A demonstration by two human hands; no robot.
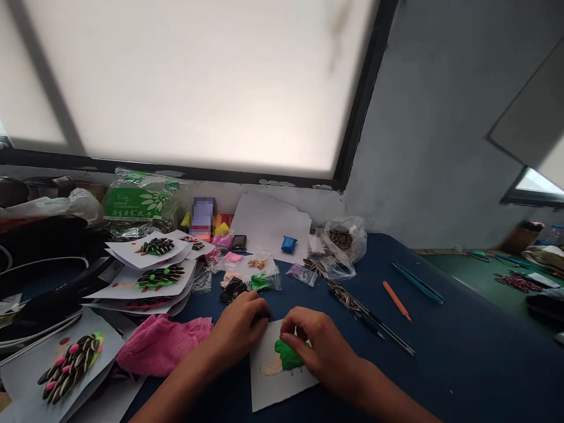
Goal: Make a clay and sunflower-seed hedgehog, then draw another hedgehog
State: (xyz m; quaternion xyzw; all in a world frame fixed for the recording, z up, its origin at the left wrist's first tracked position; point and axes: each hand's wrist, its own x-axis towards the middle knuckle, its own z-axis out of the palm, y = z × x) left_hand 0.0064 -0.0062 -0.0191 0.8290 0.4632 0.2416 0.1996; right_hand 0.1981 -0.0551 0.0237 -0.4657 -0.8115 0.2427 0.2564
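Note:
A white sheet of paper (264, 395) lies before me, bearing green clay (288, 357) next to a beige clay patch (272, 368). My right hand (324, 346) is over the green clay, thumb and forefinger brought together in a pinch. Whatever may be between those fingertips is too small to make out. At the sheet's upper left edge is my left hand (242, 323), its fingers curled and closed, with the tips partly hidden. Just beyond it sit a black packet (233, 289) and a small bag of green clay (261, 282).
Finished seed-and-clay pictures (161, 276) are stacked at left, near a pink cloth (161, 346). Sunflower seeds in a clear bag (341, 239) stand at the back. Tweezers (392, 335), an orange pen (397, 302) and a blue tool (418, 283) lie at right.

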